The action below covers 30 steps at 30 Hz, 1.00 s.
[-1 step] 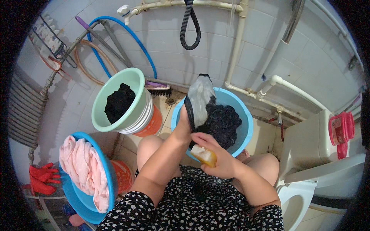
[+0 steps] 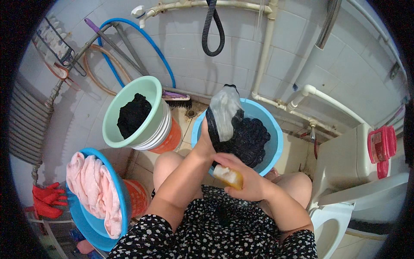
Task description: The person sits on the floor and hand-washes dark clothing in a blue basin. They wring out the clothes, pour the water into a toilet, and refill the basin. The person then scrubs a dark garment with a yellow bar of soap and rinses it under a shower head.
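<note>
My left hand (image 2: pixel 207 137) holds up a black garment (image 2: pixel 224 116) whose wet, pale panel faces me; the cloth hides most of the fingers. My right hand (image 2: pixel 248 181) is closed around a yellow bar of soap (image 2: pixel 228 176) with a whitish face. Its slightly blurred fingers lie by my left wrist. Beneath both hands a light blue basin (image 2: pixel 276 134) contains soaked dark laundry (image 2: pixel 252 140), which the lower part of the garment overlaps.
Left of the basin, a mint-green tub (image 2: pixel 111 140) on a bucket holds black cloth. A blue basin (image 2: pixel 88 226) nearer me carries a pink towel (image 2: pixel 92 183). At right stands a toilet (image 2: pixel 334 216); pipes (image 2: pixel 262 56) and a dark hose (image 2: pixel 221 43) are ahead.
My right hand and the soap have shifted very slightly downward. The upper end of the garment in my left hand has tilted a little to the right.
</note>
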Each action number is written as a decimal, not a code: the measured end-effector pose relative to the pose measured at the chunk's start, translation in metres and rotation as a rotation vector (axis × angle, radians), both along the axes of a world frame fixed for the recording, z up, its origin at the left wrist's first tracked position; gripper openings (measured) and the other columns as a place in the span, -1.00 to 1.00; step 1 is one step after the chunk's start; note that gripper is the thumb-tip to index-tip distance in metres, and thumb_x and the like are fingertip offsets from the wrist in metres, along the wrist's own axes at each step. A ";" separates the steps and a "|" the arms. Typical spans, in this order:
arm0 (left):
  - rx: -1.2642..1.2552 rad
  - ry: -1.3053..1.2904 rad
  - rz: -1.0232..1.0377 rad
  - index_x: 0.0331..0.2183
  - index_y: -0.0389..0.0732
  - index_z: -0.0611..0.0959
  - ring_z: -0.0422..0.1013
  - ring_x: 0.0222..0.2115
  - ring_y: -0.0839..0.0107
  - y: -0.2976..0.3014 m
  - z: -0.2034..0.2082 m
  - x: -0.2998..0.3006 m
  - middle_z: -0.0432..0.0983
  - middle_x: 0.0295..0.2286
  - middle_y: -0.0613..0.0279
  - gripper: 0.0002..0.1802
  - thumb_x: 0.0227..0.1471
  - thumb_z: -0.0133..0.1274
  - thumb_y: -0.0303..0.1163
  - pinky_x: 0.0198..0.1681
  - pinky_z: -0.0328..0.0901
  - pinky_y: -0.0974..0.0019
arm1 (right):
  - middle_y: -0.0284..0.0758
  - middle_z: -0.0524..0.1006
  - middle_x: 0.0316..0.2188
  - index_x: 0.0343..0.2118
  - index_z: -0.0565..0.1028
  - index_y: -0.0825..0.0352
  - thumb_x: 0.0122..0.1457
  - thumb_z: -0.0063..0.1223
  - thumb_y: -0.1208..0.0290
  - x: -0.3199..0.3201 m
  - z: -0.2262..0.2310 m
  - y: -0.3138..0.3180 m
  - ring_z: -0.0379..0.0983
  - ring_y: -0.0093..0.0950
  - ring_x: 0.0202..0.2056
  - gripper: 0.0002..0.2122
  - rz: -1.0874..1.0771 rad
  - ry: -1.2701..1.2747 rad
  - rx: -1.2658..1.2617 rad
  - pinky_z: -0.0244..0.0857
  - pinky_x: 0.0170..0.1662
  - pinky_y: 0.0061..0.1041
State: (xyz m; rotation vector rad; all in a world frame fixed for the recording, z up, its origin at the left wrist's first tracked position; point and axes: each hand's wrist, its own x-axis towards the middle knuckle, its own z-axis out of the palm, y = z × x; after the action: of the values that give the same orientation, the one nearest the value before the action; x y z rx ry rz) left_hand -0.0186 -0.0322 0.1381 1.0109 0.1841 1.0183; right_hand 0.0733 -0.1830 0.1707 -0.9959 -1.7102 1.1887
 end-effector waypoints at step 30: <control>-0.693 0.011 -0.303 0.09 -0.11 0.26 0.21 0.05 0.22 -0.044 -0.008 0.021 0.27 0.04 0.20 -0.32 0.13 -0.38 0.18 0.13 0.06 0.11 | -0.13 0.34 -0.09 0.13 0.11 0.44 -0.18 0.26 0.16 0.037 -0.018 0.074 0.25 -0.19 -0.09 -0.18 -0.921 -0.830 0.396 0.11 -0.03 -0.25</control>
State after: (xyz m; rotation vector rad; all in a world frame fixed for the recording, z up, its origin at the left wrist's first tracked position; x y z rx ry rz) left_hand 0.0024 -0.0760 0.1304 0.3924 0.3521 0.5976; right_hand 0.1102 -0.1089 0.1531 -1.8567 -1.6002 -0.1988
